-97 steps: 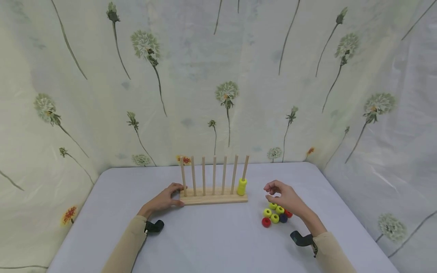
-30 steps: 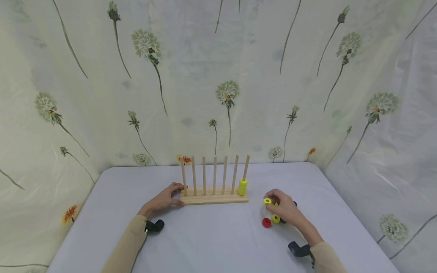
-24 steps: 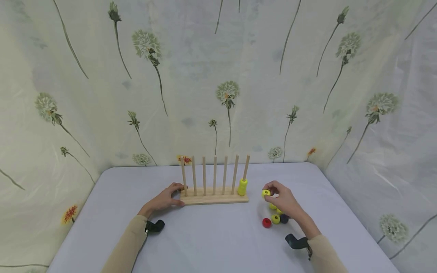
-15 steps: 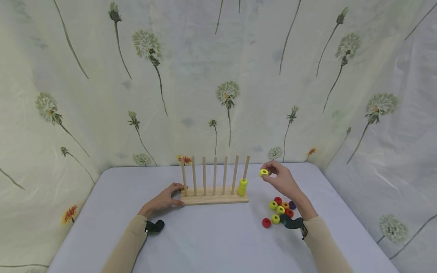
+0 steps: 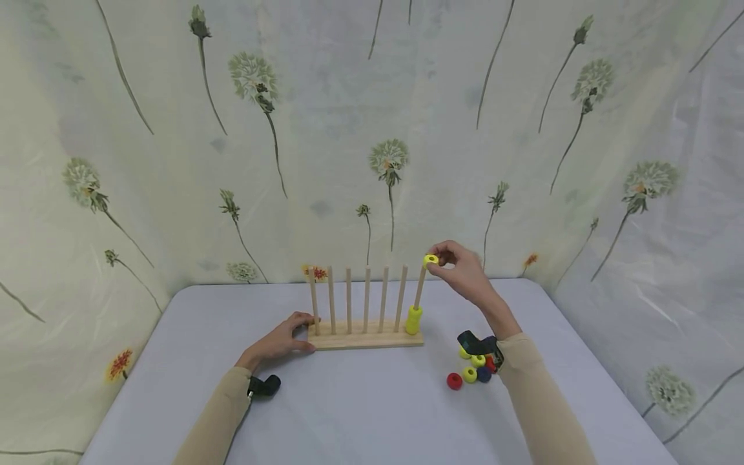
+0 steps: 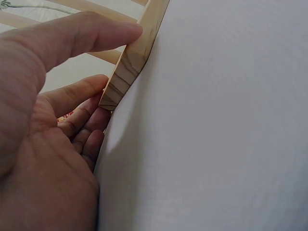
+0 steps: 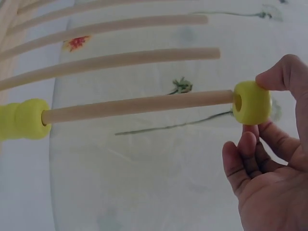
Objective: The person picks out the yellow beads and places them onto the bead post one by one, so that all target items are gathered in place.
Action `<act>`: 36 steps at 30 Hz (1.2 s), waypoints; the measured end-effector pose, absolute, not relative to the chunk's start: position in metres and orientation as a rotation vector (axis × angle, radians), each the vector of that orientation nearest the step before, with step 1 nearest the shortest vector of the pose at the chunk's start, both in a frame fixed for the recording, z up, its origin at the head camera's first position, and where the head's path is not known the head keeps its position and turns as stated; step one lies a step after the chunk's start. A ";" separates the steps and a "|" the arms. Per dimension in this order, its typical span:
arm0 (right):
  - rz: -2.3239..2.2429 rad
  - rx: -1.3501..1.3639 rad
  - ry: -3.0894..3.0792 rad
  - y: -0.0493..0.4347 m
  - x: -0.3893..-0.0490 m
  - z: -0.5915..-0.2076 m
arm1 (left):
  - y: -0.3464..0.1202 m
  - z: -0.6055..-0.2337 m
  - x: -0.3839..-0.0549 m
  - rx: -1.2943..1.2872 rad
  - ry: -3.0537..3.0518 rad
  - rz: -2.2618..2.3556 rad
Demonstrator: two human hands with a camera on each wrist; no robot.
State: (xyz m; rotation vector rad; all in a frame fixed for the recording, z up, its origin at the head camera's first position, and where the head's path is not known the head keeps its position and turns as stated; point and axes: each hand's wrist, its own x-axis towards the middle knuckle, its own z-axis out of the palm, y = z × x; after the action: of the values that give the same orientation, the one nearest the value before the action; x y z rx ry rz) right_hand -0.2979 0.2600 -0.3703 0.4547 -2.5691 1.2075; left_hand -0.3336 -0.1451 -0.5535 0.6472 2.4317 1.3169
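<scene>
A wooden peg rack with several upright pegs stands on the table. My left hand grips the left end of its base, thumb on the near side and fingers behind; the left wrist view shows the thumb tip against the wood. Between thumb and fingers my right hand pinches a yellow bead at the top of the rightmost peg. In the right wrist view the bead's hole faces the peg's tip, right at it. Lower on that peg sit stacked yellow beads.
Loose beads lie to the right of the rack: a red bead, a yellow bead and a dark blue bead among several, partly hidden by the right wrist camera. A floral cloth hangs behind the table.
My right hand has picked a yellow bead from the loose beads, lifted it and carried it left to the rightmost peg's tip. The left hand has stayed on the rack.
</scene>
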 end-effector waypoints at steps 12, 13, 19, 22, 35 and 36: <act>1.171 0.473 -2.623 0.254 -0.307 -0.371 | -0.146 -0.555 -0.335 0.663 2.435 1.313; 1.173 0.475 -2.626 0.254 -0.307 -0.371 | -0.146 -0.555 -0.335 0.662 2.434 1.313; 1.175 0.479 -2.636 0.255 -0.308 -0.375 | -0.146 -0.553 -0.334 0.660 2.436 1.301; 1.178 0.476 -2.635 0.256 -0.308 -0.377 | -0.145 -0.553 -0.334 0.666 2.435 1.302; 1.233 0.475 -2.650 0.269 -0.298 -0.388 | -0.144 -0.554 -0.335 0.670 2.447 1.307; 1.223 0.470 -2.657 0.271 -0.296 -0.390 | -0.144 -0.555 -0.336 0.675 2.450 1.305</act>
State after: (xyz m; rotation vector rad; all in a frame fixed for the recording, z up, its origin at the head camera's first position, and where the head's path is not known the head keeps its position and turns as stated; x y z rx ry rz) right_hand -0.2963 0.2714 -0.3902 0.4702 -2.6565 1.2231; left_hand -0.3359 -0.1444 -0.5546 0.6750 2.4496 1.3048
